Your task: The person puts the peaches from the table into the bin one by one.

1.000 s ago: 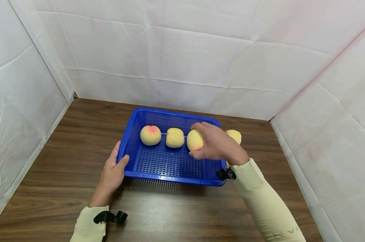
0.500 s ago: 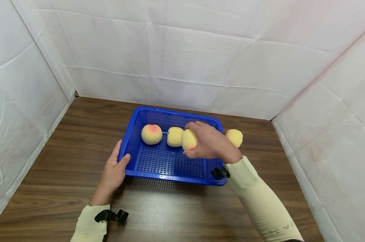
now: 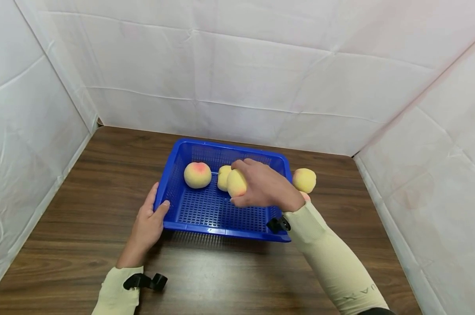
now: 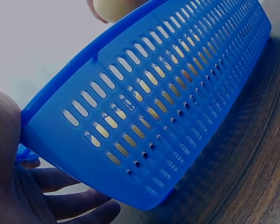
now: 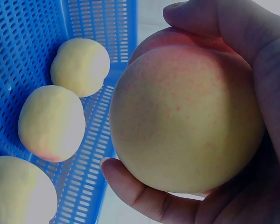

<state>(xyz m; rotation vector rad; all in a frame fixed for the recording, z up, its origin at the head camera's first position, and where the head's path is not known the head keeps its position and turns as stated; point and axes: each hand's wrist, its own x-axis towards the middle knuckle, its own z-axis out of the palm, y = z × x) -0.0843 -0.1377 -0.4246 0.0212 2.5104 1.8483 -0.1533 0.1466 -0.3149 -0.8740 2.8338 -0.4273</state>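
Note:
My right hand (image 3: 262,183) holds a yellow peach (image 3: 236,183) with a pink blush over the blue plastic basket (image 3: 225,235). In the right wrist view, thumb and fingers curve around this peach (image 5: 186,116). Inside the basket, one peach (image 3: 198,175) lies at the left, and another peach (image 3: 223,178) is partly covered by the held one. The right wrist view shows a row of three in the basket, including an end peach (image 5: 21,191). My left hand (image 3: 146,223) grips the basket's left side, thumb over the rim and fingers at the outer wall.
Beyond the basket's right side lies a peach (image 3: 304,180) on the brown wooden table (image 3: 221,280), with a second peach (image 3: 306,196) partly hidden by my right wrist. White sheeting (image 3: 237,78) stands behind the table and along both sides.
My right hand has moved left with its peach, now overlapping the middle peach in the basket. The second peach outside has come into view by the wrist. My left hand keeps its grip.

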